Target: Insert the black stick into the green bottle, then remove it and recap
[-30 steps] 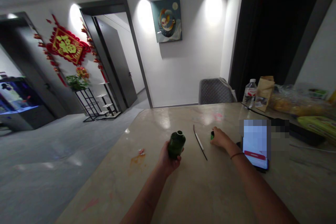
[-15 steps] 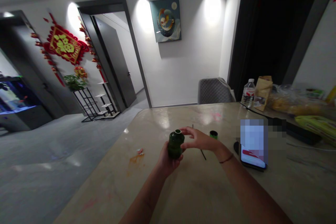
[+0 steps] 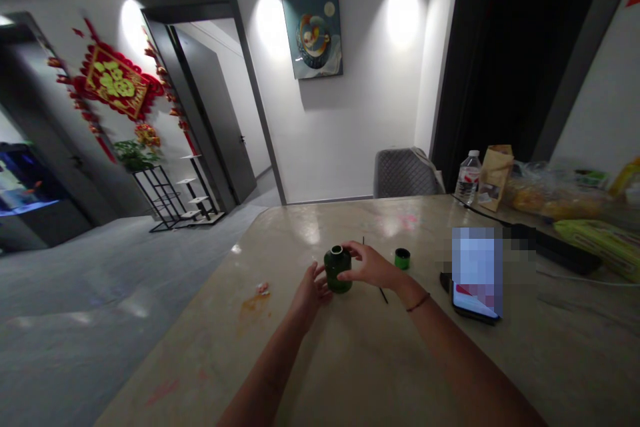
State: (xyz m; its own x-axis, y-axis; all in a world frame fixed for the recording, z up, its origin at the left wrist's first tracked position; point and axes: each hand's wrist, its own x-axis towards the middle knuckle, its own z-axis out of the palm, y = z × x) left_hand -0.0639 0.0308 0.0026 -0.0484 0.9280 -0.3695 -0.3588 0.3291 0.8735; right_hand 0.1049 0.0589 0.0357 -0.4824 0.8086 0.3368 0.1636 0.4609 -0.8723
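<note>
A small dark green bottle (image 3: 338, 272) with an open white-rimmed mouth stands on the beige table (image 3: 375, 360). My right hand (image 3: 370, 267) curls round its right side and shoulder. My left hand (image 3: 309, 288) rests against its lower left side with the fingers loosened and apart. A small green cap (image 3: 402, 258) sits on the table just right of my right hand. A thin dark stick (image 3: 383, 294) lies behind my right wrist, mostly hidden.
A phone (image 3: 475, 303) lies at the right of my right forearm. A water bottle (image 3: 465, 180), a paper bag (image 3: 495, 175) and bagged food (image 3: 555, 197) line the far right edge. An orange stain (image 3: 253, 305) marks the table's left side. A grey chair (image 3: 405, 173) stands beyond.
My right hand left the green cap and came over to the bottle. The bottle went down onto the table, and my left hand eased its grip on it.
</note>
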